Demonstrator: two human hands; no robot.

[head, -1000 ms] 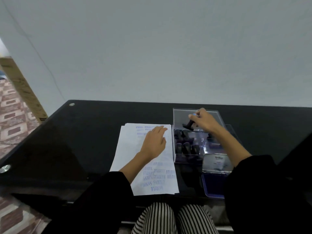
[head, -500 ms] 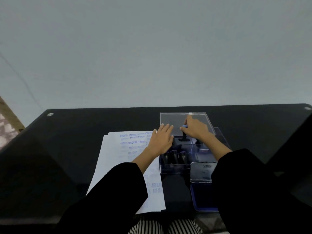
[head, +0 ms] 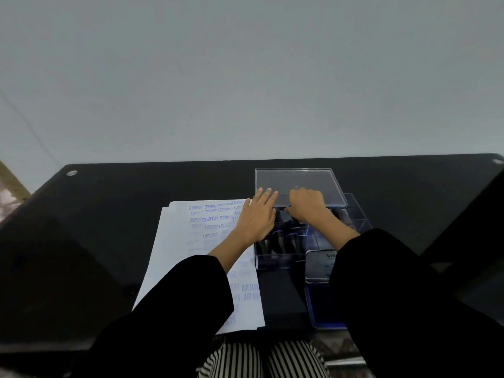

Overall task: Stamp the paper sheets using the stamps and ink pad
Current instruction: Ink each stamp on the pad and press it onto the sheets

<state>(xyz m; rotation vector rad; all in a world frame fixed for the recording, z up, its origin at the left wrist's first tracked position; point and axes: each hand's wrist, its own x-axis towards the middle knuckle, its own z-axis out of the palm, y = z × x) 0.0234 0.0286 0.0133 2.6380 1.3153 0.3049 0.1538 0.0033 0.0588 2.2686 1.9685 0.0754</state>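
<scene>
A stack of white paper sheets (head: 188,241) covered in blue stamp prints lies on the black table. To its right stands a clear plastic box (head: 283,259) holding several black stamps (head: 281,241). My left hand (head: 256,218) rests flat with fingers apart on the paper's right edge and the box's left wall, holding nothing. My right hand (head: 306,205) is down inside the box with its fingers curled around a black stamp, which it mostly hides. The open ink pad (head: 316,304) with its raised lid (head: 319,266) sits in front of the box, partly hidden by my right sleeve.
The box's clear lid (head: 297,184) stands open behind my hands. The black glass table (head: 109,214) runs back to a plain grey wall. A second clear compartment (head: 357,214) lies to the right of the box. Striped trousers show below the table's front edge.
My left hand slid right from the paper to the box's left wall. My right hand lowered the stamp deeper into the box. The view shifted left and down.
</scene>
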